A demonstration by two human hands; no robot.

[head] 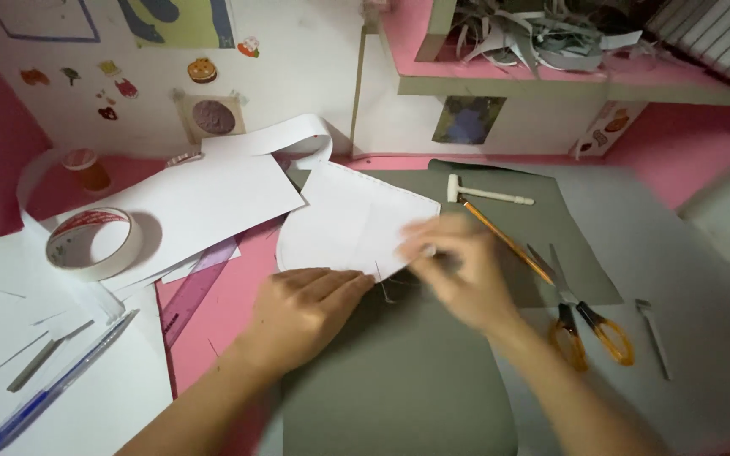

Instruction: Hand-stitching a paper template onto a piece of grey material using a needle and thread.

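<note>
The left hand [310,308] lies flat and open, pinning grey card [399,371]. Just beyond it, the blurred right hand [458,266] pinches the white paper's [352,228] edge; it looks light, floppy, best held by its edges.

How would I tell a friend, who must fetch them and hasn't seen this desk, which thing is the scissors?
Start at the large olive-green card sheet covering the pink desk, then look just past its right edge, beside the person's right hand. The scissors lie there, blades towards the wall. Their orange loop handles set them apart from the pencil and the small white mallet nearby.
</note>
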